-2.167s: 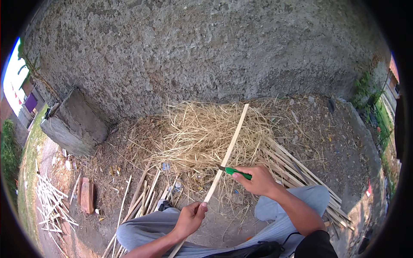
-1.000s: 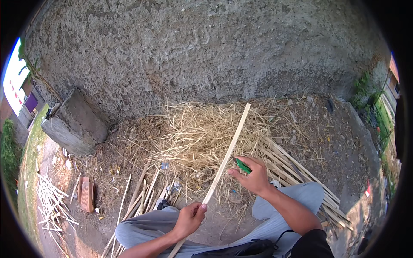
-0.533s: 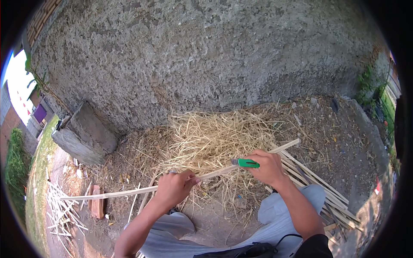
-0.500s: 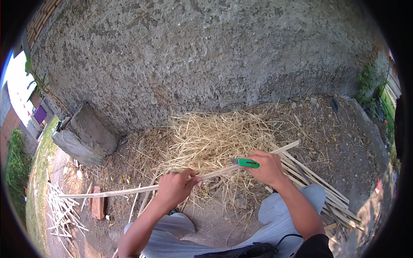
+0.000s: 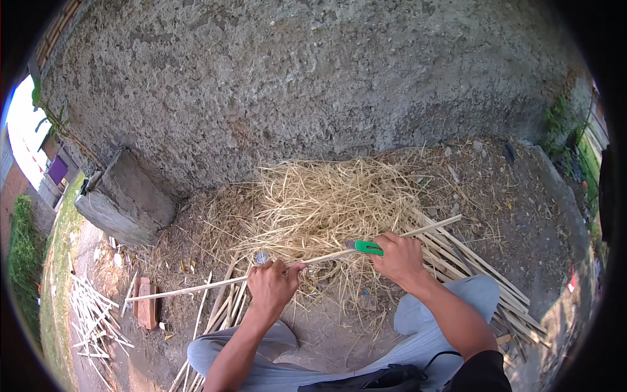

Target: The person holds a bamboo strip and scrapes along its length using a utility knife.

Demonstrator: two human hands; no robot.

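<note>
A long, pale wooden strip, likely bamboo, (image 5: 196, 287) stretches across in front of me, its right end a little higher in the picture. My left hand (image 5: 271, 287) is closed on its middle, the thumb reaching right along it. Close by on the right, my right hand (image 5: 400, 261) grips a green box cutter (image 5: 368, 247). The cutter's short blade points left and rests at the strip, which passes by the right hand and comes out beyond it. Whether the right fingers also press the strip is hidden. Below the strip lies a heap of thin, curly shavings (image 5: 326, 202).
More strips are stacked by my right knee (image 5: 496, 277), and others lie by my left leg (image 5: 222, 313). Short pale sticks (image 5: 91, 313) are scattered at far left near a reddish brick (image 5: 145, 313). A concrete block (image 5: 134, 202) stands against the rough grey wall (image 5: 313, 78).
The strip's left end has shifted right, and my left hand has moved slightly right and down. The cutter has shifted slightly left along the strip, still held in my right hand.
</note>
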